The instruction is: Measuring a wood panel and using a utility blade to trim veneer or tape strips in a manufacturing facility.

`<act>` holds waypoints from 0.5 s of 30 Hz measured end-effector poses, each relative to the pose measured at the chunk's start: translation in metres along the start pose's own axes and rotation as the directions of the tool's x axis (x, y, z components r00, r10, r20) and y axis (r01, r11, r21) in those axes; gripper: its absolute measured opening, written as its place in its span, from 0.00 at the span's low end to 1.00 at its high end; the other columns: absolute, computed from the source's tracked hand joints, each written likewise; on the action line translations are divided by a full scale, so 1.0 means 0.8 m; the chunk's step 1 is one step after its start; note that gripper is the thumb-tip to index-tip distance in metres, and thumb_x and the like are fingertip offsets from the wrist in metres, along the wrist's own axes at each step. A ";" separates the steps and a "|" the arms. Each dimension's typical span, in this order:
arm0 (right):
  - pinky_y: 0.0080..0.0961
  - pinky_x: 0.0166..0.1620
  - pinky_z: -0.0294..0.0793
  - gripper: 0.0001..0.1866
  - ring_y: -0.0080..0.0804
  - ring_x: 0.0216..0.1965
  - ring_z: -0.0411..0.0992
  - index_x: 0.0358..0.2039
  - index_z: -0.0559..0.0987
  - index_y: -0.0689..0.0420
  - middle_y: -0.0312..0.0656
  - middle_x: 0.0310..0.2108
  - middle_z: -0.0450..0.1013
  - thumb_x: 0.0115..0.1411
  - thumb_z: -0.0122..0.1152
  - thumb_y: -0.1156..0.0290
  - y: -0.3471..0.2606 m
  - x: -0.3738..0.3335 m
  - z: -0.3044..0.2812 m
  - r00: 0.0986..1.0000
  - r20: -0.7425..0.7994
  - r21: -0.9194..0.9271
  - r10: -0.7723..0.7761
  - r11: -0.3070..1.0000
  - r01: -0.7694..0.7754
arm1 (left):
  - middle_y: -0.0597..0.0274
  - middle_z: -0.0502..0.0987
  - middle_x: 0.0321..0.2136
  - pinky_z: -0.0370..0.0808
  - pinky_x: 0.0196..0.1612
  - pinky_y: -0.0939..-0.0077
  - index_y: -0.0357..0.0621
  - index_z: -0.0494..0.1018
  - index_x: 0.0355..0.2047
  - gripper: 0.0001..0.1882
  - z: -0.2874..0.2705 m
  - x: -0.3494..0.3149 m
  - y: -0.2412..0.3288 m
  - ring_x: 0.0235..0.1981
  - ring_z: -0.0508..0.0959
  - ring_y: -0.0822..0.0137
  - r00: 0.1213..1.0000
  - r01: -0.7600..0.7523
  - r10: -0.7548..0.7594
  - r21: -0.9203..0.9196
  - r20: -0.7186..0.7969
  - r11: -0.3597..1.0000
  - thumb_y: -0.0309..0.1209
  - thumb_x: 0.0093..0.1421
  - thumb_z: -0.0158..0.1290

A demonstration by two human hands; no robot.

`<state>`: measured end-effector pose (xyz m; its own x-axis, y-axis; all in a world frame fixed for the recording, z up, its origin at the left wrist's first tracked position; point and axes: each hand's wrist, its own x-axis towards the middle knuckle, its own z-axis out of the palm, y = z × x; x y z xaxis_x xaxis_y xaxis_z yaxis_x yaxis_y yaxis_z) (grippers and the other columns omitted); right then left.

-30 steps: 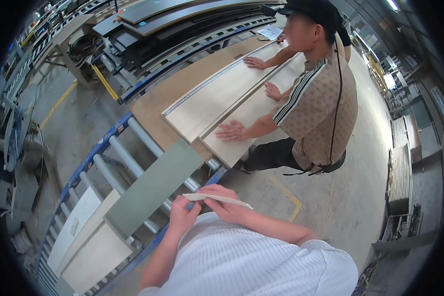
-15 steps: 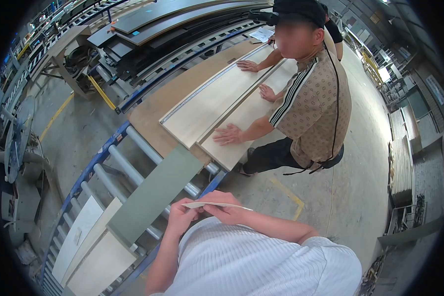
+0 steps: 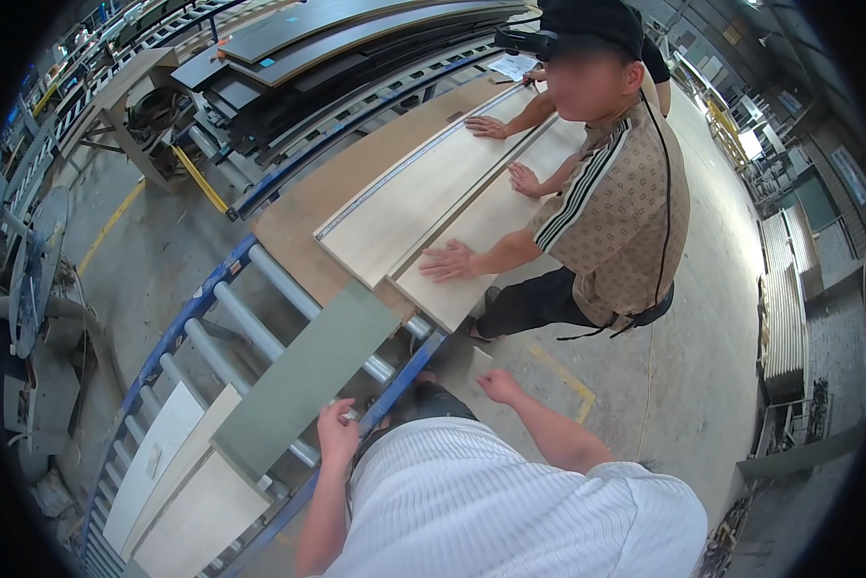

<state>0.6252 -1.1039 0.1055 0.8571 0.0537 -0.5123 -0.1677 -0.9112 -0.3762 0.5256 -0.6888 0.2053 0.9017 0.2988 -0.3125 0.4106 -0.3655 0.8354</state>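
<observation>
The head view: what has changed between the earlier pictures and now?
The left hand has moved slightly left and the right hand farther right; the pale strip is no longer held between them. A pale piece, perhaps that strip, shows just beyond the right hand. The co-worker's nearest hand and the green panel stayed put.

Glare on floor (image 3: 714, 226), dark fisheye rim

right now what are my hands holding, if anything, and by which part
It can't be told: a pale piece shows just beyond the right hand, touch unclear; the left hand is curled, any hold unclear.
</observation>
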 end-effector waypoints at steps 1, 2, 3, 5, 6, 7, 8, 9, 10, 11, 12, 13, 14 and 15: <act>0.50 0.45 0.78 0.25 0.62 0.40 0.79 0.32 0.85 0.63 0.60 0.35 0.80 0.65 0.59 0.49 0.047 -0.007 0.016 0.999 0.002 -0.099 0.054 0.994 -0.054 | 0.52 0.77 0.42 0.78 0.38 0.70 0.43 0.81 0.49 0.23 -0.003 -0.002 -0.003 0.30 0.79 0.64 1.000 0.015 -0.015 -0.024 0.012 1.000 0.15 0.52 0.55; 0.50 0.46 0.78 0.26 0.61 0.42 0.79 0.33 0.85 0.63 0.60 0.36 0.80 0.65 0.59 0.49 0.081 -0.023 0.022 0.993 0.036 -0.138 0.115 0.984 -0.109 | 0.52 0.77 0.42 0.78 0.38 0.70 0.43 0.81 0.49 0.23 -0.006 -0.002 -0.002 0.30 0.79 0.64 1.000 0.016 -0.016 -0.023 0.011 1.000 0.15 0.52 0.55; 0.49 0.48 0.78 0.26 0.61 0.43 0.79 0.34 0.86 0.62 0.60 0.38 0.80 0.65 0.59 0.48 0.104 -0.039 0.025 0.981 0.064 -0.177 0.181 0.970 -0.167 | 0.51 0.77 0.44 0.79 0.38 0.70 0.43 0.80 0.52 0.24 -0.008 -0.003 0.002 0.30 0.80 0.65 0.999 0.012 -0.011 -0.031 0.038 0.999 0.16 0.53 0.55; 0.48 0.50 0.78 0.26 0.60 0.44 0.78 0.35 0.86 0.62 0.60 0.39 0.80 0.65 0.59 0.47 0.133 -0.064 0.035 0.981 0.097 -0.163 0.169 0.975 -0.152 | 0.50 0.78 0.47 0.79 0.38 0.70 0.42 0.79 0.54 0.25 -0.009 0.000 0.002 0.31 0.81 0.66 0.998 0.010 -0.007 -0.038 0.064 0.999 0.16 0.55 0.55; 0.48 0.51 0.77 0.27 0.59 0.46 0.78 0.36 0.86 0.62 0.60 0.40 0.80 0.64 0.58 0.47 0.130 -0.072 0.033 0.979 0.133 -0.147 0.155 0.980 -0.135 | 0.49 0.77 0.51 0.80 0.40 0.72 0.41 0.77 0.57 0.26 -0.006 0.000 -0.001 0.34 0.83 0.67 0.995 0.041 -0.032 -0.096 0.093 0.995 0.16 0.56 0.56; 0.48 0.51 0.77 0.27 0.59 0.46 0.78 0.36 0.86 0.62 0.60 0.40 0.80 0.64 0.58 0.47 0.124 -0.073 0.033 0.979 0.134 -0.146 0.155 0.980 -0.135 | 0.48 0.77 0.56 0.80 0.41 0.74 0.40 0.76 0.59 0.27 -0.002 0.001 -0.003 0.36 0.85 0.68 0.991 0.072 -0.053 -0.152 0.125 0.986 0.16 0.56 0.56; 0.48 0.52 0.77 0.27 0.59 0.46 0.78 0.36 0.86 0.62 0.60 0.40 0.80 0.65 0.58 0.47 0.113 -0.070 0.038 0.978 0.119 -0.140 0.170 0.978 -0.153 | 0.48 0.77 0.56 0.80 0.41 0.74 0.40 0.76 0.59 0.27 0.001 0.006 -0.005 0.36 0.85 0.68 0.991 0.071 -0.052 -0.151 0.127 0.986 0.16 0.56 0.56; 0.47 0.52 0.77 0.27 0.59 0.46 0.78 0.37 0.85 0.62 0.60 0.41 0.80 0.65 0.58 0.47 0.098 -0.069 0.040 0.976 0.106 -0.135 0.190 0.975 -0.175 | 0.47 0.78 0.56 0.81 0.42 0.71 0.39 0.75 0.59 0.26 0.005 0.012 -0.004 0.38 0.85 0.64 0.977 0.160 -0.132 -0.170 0.166 0.972 0.17 0.58 0.55; 0.47 0.52 0.77 0.27 0.59 0.46 0.78 0.37 0.85 0.62 0.60 0.41 0.80 0.65 0.58 0.47 0.086 -0.064 0.044 0.975 0.104 -0.133 0.198 0.974 -0.184 | 0.46 0.79 0.55 0.82 0.42 0.68 0.38 0.75 0.59 0.25 0.010 0.017 -0.004 0.40 0.86 0.61 0.955 0.247 -0.207 -0.184 0.211 0.951 0.18 0.60 0.54; 0.48 0.51 0.77 0.27 0.60 0.45 0.78 0.36 0.85 0.63 0.60 0.40 0.80 0.65 0.58 0.47 0.073 -0.056 0.046 0.987 0.088 -0.117 0.131 0.986 -0.121 | 0.46 0.79 0.55 0.82 0.42 0.68 0.38 0.75 0.59 0.25 0.021 0.022 -0.014 0.40 0.86 0.61 0.954 0.245 -0.204 -0.182 0.219 0.952 0.18 0.60 0.54; 0.48 0.51 0.77 0.27 0.60 0.45 0.78 0.36 0.85 0.63 0.61 0.40 0.80 0.66 0.57 0.47 0.057 -0.044 0.048 0.995 0.072 -0.100 0.063 0.993 -0.056 | 0.46 0.81 0.51 0.82 0.44 0.67 0.37 0.75 0.58 0.24 0.037 0.030 -0.034 0.40 0.86 0.59 0.991 0.060 -0.038 -0.166 0.128 0.984 0.20 0.61 0.54; 0.49 0.49 0.77 0.27 0.61 0.44 0.78 0.35 0.85 0.63 0.61 0.39 0.80 0.66 0.57 0.47 0.034 -0.036 0.042 0.994 0.077 -0.063 0.074 0.996 -0.069 | 0.46 0.83 0.47 0.82 0.45 0.67 0.37 0.75 0.58 0.23 0.050 0.038 -0.053 0.41 0.86 0.57 0.990 -0.128 0.135 -0.133 0.044 0.983 0.21 0.61 0.55; 0.49 0.48 0.77 0.27 0.62 0.43 0.78 0.34 0.85 0.63 0.61 0.38 0.80 0.66 0.57 0.47 0.003 -0.030 0.028 0.993 0.086 -0.029 0.076 0.997 -0.074 | 0.46 0.83 0.47 0.82 0.45 0.67 0.37 0.75 0.58 0.23 0.053 0.043 -0.069 0.41 0.86 0.57 0.990 -0.130 0.137 -0.128 0.046 0.983 0.21 0.61 0.55; 0.49 0.48 0.77 0.27 0.62 0.43 0.78 0.34 0.85 0.63 0.61 0.38 0.80 0.66 0.57 0.47 -0.017 -0.025 0.019 0.993 0.083 -0.023 0.079 0.997 -0.078 | 0.46 0.84 0.44 0.81 0.47 0.64 0.37 0.76 0.56 0.22 0.051 0.049 -0.083 0.43 0.85 0.55 0.988 -0.036 0.041 -0.043 0.146 0.998 0.26 0.61 0.56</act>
<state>0.6027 -1.0862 0.1092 0.7976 0.0149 -0.6030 -0.2224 -0.9220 -0.3170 0.5392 -0.6889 0.1195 0.9281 0.1518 -0.3401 0.3721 -0.3379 0.8645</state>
